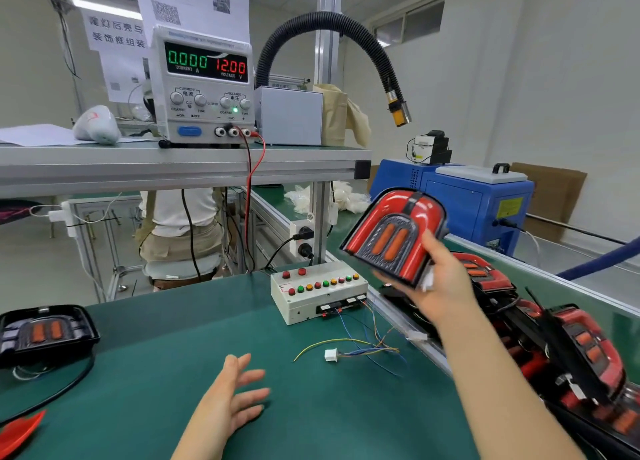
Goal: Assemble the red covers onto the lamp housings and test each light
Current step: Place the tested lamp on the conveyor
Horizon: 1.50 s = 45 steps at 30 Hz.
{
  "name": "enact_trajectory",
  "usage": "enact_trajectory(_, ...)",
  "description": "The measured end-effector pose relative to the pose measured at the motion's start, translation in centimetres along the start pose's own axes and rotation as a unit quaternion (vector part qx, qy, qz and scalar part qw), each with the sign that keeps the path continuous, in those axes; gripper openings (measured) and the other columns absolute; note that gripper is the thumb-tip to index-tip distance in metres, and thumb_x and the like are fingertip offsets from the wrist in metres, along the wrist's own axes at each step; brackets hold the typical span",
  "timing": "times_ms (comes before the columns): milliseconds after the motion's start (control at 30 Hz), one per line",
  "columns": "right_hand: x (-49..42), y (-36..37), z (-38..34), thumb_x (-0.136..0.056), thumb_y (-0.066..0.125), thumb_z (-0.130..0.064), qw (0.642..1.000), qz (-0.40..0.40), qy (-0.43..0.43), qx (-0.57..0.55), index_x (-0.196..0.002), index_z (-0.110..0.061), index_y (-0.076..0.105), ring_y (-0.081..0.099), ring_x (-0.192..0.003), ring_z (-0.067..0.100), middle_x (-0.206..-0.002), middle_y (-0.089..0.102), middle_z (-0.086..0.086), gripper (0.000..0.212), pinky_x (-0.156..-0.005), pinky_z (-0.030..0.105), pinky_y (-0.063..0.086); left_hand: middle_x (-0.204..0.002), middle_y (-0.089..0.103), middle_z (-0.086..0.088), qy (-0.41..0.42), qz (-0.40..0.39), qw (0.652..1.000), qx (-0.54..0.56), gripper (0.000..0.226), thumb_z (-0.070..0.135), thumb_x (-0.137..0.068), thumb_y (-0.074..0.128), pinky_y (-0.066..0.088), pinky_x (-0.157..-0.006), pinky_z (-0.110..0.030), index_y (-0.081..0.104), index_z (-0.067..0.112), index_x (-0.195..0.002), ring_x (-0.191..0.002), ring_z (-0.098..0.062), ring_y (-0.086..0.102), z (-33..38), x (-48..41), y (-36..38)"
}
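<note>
R hand (440, 286) gripping covered lamp (394, 234) by lower edge, thumb across front, aloft beside conveyor's finished lamps (554, 338). L hand (235, 397) open, fingers spread, nothing held, over mat (173, 338). Bare housing (45, 331) at mat's left, spare red cover (20, 428) near corner. Risk of slipping from one-handed edge grip, scuffing lamps below.

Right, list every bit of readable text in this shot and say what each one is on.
"0.000" above "CURRENT A": green digits on the white bench power supply.
"12.00" above "VOLTAGE V": red digits on the same display.
"CURRENT", "VOLTAGE", "COARSE", "FINE": beside its knobs.
"尾灯后壳与 装饰框组装": white paper sign hanging at upper left.
Too blurred to read: the printed sheet with a QR code and the yellow label on the blue machine cabinet.
</note>
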State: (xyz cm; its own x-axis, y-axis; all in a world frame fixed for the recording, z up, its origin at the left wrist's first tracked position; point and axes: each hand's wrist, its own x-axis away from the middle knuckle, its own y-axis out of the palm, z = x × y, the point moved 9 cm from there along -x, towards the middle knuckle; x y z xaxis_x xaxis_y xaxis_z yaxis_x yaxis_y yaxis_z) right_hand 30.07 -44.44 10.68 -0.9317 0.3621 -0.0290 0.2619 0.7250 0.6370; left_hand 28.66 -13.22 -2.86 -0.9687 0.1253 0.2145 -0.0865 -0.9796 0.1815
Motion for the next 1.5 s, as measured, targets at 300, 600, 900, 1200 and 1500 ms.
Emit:
enact_trajectory(300,-3.9,-7.4,-8.0,-0.094,0.06,-0.032,0.989,0.141,-0.027,-0.039,-0.122,-0.013,0.05,0.057,-0.11,0.043,-0.12,0.061,0.016,0.035,-0.071,0.069,0.048,-0.126,0.056,-0.019,-0.012,0.01,1.0,0.018,0.053,0.039,-0.102,0.023,0.041,-0.094,-0.044,0.046,0.007,-0.138,-0.111,-0.04,0.055,-0.1,-0.4,0.0)
enact_trajectory(600,-3.8,-12.6,-7.2,-0.095,0.059,-0.03,0.973,0.231,0.017,0.023,-0.126,-0.02,0.05,0.06,-0.103,0.04,-0.125,0.054,0.018,0.033,-0.078,0.065,0.051,-0.126,0.056,-0.023,-0.014,0.01,1.0,0.021,0.053,0.037,-0.103,0.025,0.041,-0.096,-0.045,0.051,0.002,-0.132,-0.111,-0.042,0.055,-0.4,-0.6,-0.3)
enact_trajectory(900,-3.2,-14.5,-9.5,-0.09,0.063,-0.043,0.914,0.301,-0.006,0.27,-0.11,-0.015,0.06,0.06,-0.079,0.021,-0.125,0.059,0.011,0.034,-0.069,0.034,0.049,-0.115,0.063,-0.013,-0.01,0.006,1.0,-0.005,0.05,0.042,-0.101,0.026,0.048,-0.083,-0.039,0.055,0.01,-0.127,-0.101,-0.034,0.061,-0.5,-0.4,-0.6)
enact_trajectory(1200,-4.4,-16.5,-11.9,-0.095,0.05,-0.033,0.713,0.376,-0.053,0.59,-0.147,-0.004,0.03,0.031,-0.136,0.04,-0.152,0.03,0.018,0.063,-0.109,0.049,0.03,-0.112,0.065,-0.009,-0.008,0.003,1.0,-0.023,0.047,0.045,-0.101,0.026,0.051,-0.079,-0.035,0.056,0.015,-0.121,-0.099,-0.029,0.065,-0.3,0.1,-0.9)
enact_trajectory(1500,-6.0,-16.3,-11.6,-0.099,0.025,-0.055,0.697,0.313,-0.034,0.645,-0.138,-0.008,0.047,0.046,-0.123,0.045,-0.139,0.048,0.023,0.065,-0.105,0.056,0.036,-0.115,0.063,-0.012,-0.009,0.002,1.0,-0.024,0.049,0.042,-0.102,0.026,0.049,-0.094,-0.043,0.055,0.011,-0.125,-0.104,-0.034,0.062,-0.1,0.3,-0.8)
